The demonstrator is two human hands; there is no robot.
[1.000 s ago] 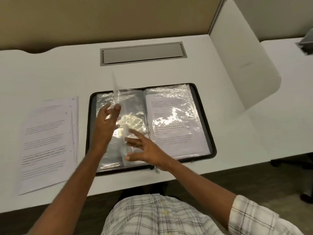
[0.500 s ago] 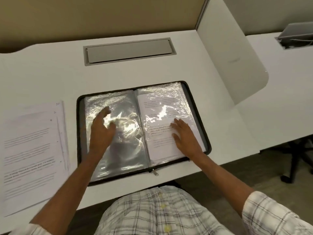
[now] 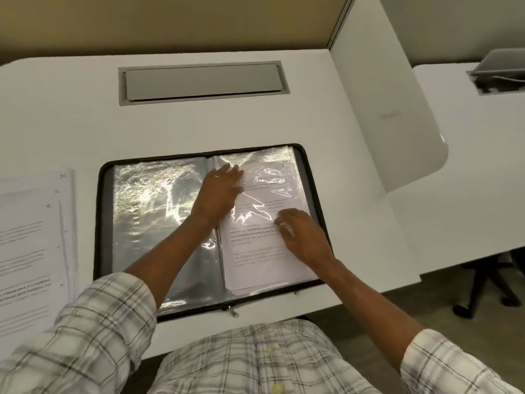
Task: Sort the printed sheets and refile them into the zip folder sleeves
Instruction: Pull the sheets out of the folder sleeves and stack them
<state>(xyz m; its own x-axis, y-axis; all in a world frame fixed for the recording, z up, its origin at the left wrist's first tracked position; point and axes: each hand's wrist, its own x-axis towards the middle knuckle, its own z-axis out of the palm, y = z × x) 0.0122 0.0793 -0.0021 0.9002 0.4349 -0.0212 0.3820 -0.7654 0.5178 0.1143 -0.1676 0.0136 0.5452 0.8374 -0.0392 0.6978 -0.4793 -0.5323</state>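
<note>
A black zip folder [image 3: 98, 223] lies open on the white desk in front of me. Its left page is an empty shiny plastic sleeve [image 3: 150, 211]. The right sleeve holds a printed sheet [image 3: 264, 257]. My left hand [image 3: 220, 191] reaches across the spine and lies flat on the upper left part of that right sleeve, fingers straight. My right hand [image 3: 302, 237] rests on the middle of the same sleeve, fingers slightly bent, pressing the plastic. A stack of loose printed sheets [image 3: 31, 245] lies on the desk left of the folder.
A grey cable hatch [image 3: 203, 82] is set into the desk behind the folder. A white divider panel [image 3: 392, 109] stands at the right, with a second desk [image 3: 477, 166] beyond it. The folder's zip pull [image 3: 233, 312] hangs at the desk's front edge.
My left hand has moved from the left empty sleeve across the spine onto the right sleeve. My right hand stays on the right sleeve. The turned sleeve now lies flat on the left.
</note>
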